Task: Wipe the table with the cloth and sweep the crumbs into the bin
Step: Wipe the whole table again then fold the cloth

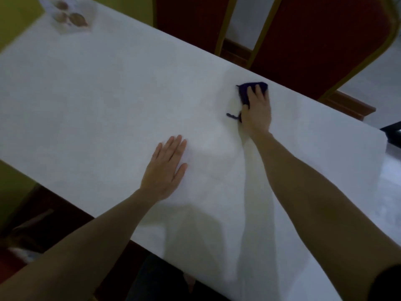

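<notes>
The right hand (258, 109) lay palm-down on a small dark-blue cloth (249, 89), fingers spread over it and pressing it flat against the long white-covered table (97, 88); it was a pressing hold, not a pinch, which suits wiping because the whole pad of fabric stays in contact with the surface. The cloth sat toward the far right of the tabletop, close to the far edge, with a thin dark tail of fabric (233, 116) trailing out on the left of the hand. The left hand (167, 168) rested open and flat on the table nearer the person, grasping nothing, most likely to brace the body and keep the white covering from sliding while the other arm reached far across. Two red upholstered chairs with gold-coloured frames (314, 40) stood beyond the far edge. At the far left corner a blurred pale tray or packet with round brownish items (69, 18) sat well apart from both hands; what it was could not be made out. No crumbs and no bin were visible, so the sweeping step appeared not yet reached.
</notes>
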Available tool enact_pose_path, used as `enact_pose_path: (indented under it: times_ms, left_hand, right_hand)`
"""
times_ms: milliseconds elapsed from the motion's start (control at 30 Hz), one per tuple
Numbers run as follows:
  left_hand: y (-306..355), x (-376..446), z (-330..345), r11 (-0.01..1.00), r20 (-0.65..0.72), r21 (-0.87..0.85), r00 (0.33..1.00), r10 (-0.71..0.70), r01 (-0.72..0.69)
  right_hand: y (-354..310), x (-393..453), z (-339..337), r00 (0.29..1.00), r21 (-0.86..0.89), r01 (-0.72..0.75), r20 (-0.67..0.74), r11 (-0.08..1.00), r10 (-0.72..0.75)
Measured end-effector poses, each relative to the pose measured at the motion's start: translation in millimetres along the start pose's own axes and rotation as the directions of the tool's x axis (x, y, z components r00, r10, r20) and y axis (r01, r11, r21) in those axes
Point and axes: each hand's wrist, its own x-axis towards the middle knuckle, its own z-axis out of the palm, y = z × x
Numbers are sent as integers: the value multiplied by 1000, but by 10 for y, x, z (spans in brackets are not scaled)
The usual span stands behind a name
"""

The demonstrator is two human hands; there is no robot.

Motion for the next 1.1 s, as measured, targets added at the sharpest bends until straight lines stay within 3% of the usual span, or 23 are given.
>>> enact_pose_path:
  times_ms: [67,133,167,233,367,500,600,667,800,933,1100]
  left_hand:
    - [-296,-44,-92,998,-9,48,999,-46,47]
    - [-589,-102,-162,992,3,103,997,-81,80]
    - [-699,-131,-180,989,13,122,996,-85,83]
    - [-822,-171,-200,988,27,135,997,-75,71]
    - [-833,-184,-207,989,22,138,998,-56,52]
    - [-856,-188,-202,988,33,142,998,-58,53]
    - [-860,-178,-205,989,39,141,998,-53,47]
    - [-859,-186,-202,990,37,134,998,-48,42]
    - [-876,-194,-204,992,38,119,998,-40,35]
    - [-896,-211,-206,993,40,114,999,-26,21]
    - [-909,-202,-193,996,33,87,999,-27,24]
  right_hand:
    - [-359,-123,135,978,-25,207,17,978,-206]
    - [-594,-445,295,903,-25,429,-19,903,-430]
    - [-658,-675,361,881,8,472,10,881,-472]
    - [-663,-1157,399,885,55,450,112,892,-453]
    - [-240,-1903,235,929,-53,361,104,931,-355]
    - [213,-2052,-37,1000,-90,5,-22,996,-7]
    - [144,-1676,-65,958,-20,-258,-137,966,253]
    - [-97,-1413,59,928,13,-331,-179,944,328]
    - [-801,-1383,452,977,-5,-168,-131,986,166]
    - [-1344,-2092,703,996,-30,40,-83,999,-43]
    - [-1190,-3182,638,998,-42,58,-21,997,-59]
